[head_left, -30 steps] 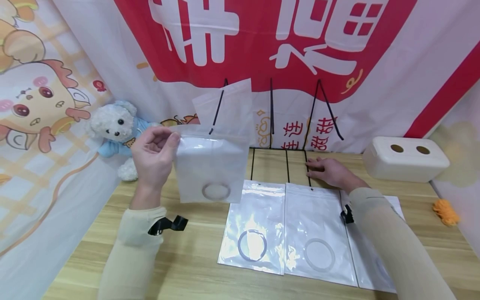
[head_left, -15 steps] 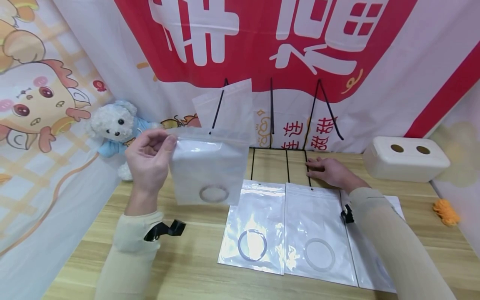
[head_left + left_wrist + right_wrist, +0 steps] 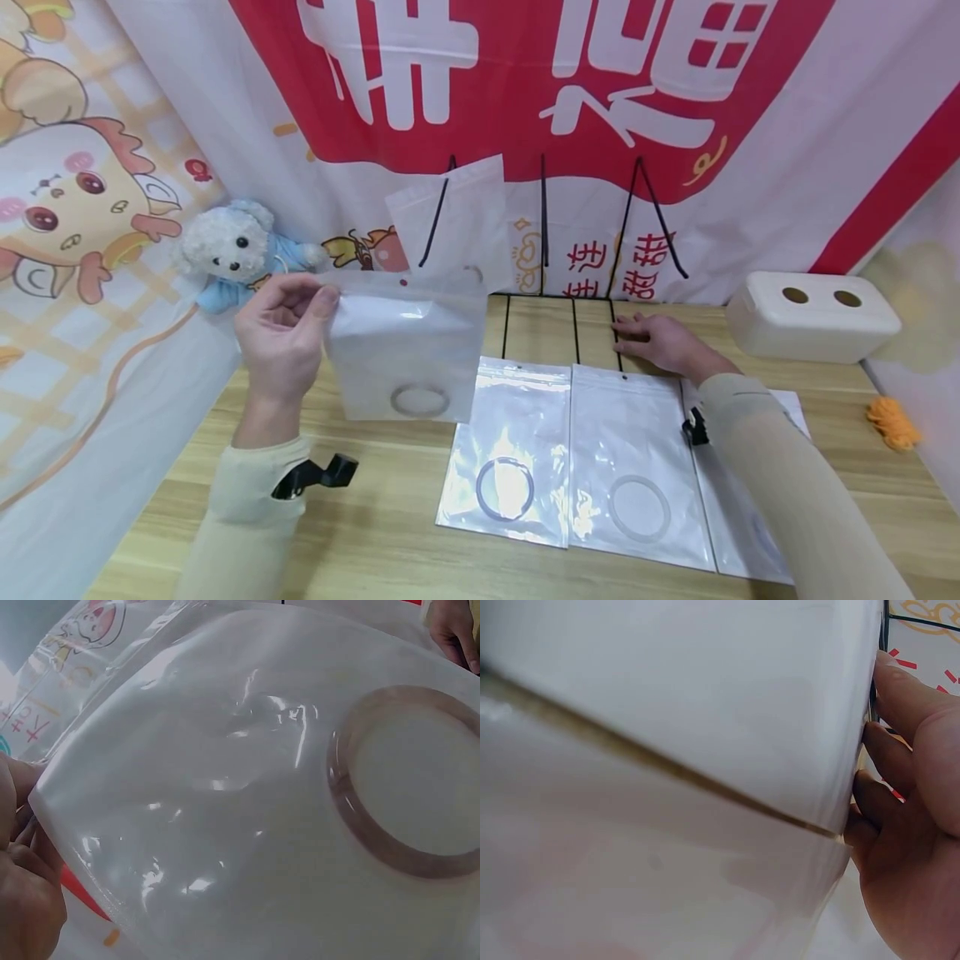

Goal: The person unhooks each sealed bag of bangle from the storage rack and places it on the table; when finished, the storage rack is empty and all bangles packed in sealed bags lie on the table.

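Observation:
In the head view my left hand [image 3: 281, 337] pinches the upper left edge of a clear zip bag [image 3: 408, 342] between thumb and fingers, holding it up in front of the hook rack. A brownish ring, like a bangle [image 3: 349, 799], lies at the bottom of the bag. The bag's hang hole shows just left of and below the tip of a black hook [image 3: 435, 221]. Another clear bag [image 3: 468, 208] hangs on that hook. My right hand [image 3: 660, 340] rests fingertips on a black base rod [image 3: 615, 321] of the rack.
Several flat zip bags [image 3: 525, 400] with rings inside lie side by side on the wooden table. More black hooks [image 3: 543, 208] stand to the right. A white box with two holes [image 3: 813, 321], an orange yarn bundle [image 3: 892, 421] and a plush dog [image 3: 232, 250] stand around.
The left hand has drawn the bag left and down, and its hang hole has come off the hook tip. The right hand has stayed in place on the rack base.

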Tool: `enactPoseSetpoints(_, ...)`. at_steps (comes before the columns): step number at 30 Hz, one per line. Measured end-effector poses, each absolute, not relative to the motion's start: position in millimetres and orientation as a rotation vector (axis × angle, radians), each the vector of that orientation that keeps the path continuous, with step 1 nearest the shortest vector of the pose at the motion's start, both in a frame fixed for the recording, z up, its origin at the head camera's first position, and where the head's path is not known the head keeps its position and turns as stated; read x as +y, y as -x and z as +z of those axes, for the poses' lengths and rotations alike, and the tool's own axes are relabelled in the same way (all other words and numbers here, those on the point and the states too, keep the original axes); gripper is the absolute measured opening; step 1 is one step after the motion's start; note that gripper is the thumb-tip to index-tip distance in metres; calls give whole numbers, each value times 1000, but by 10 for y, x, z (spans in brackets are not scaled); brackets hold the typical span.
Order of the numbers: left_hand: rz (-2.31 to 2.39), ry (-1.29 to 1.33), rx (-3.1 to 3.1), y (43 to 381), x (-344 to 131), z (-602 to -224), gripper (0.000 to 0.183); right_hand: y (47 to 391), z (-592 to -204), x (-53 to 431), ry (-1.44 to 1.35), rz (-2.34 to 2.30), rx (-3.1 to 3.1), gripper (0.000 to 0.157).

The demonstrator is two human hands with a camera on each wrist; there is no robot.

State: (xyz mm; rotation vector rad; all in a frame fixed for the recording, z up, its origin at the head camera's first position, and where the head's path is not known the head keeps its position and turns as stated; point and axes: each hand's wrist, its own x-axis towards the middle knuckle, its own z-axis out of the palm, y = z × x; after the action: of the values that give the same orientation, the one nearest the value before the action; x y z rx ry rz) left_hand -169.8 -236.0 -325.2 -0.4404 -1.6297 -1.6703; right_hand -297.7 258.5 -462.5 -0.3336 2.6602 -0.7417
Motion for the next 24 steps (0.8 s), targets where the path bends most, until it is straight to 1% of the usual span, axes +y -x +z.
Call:
enactPoseSetpoints(4,-1697,412,-1660,1630,-2444,-3305,24,2983,-4634,2587,335,-738,2662,58)
enactPoseSetpoints(8,-1759,391,-1674,1576,-2545,-3369,26,2979,-4626,2597,337,-740,2663,60)
enactPoseSetpoints(12,-1790,262,-1785,1548,-2652,-3439,25,2976,-4626,2599,328,-736,2669,60)
enactPoseSetpoints(15,-1728,89,-2000,1563,-2735,-3507,21,2971,-4621,2599,323,-726,2676,60)
enactPoseSetpoints(18,-1700,-45,-2179,1633,-2820,-3597,13,2968,-4617,2595,325,-715,2680,61)
enactPoseSetpoints(24,-1750,-155,-2352,1838,-2924,-3790,6,2955,-4590,2570,313,-718,2673,60)
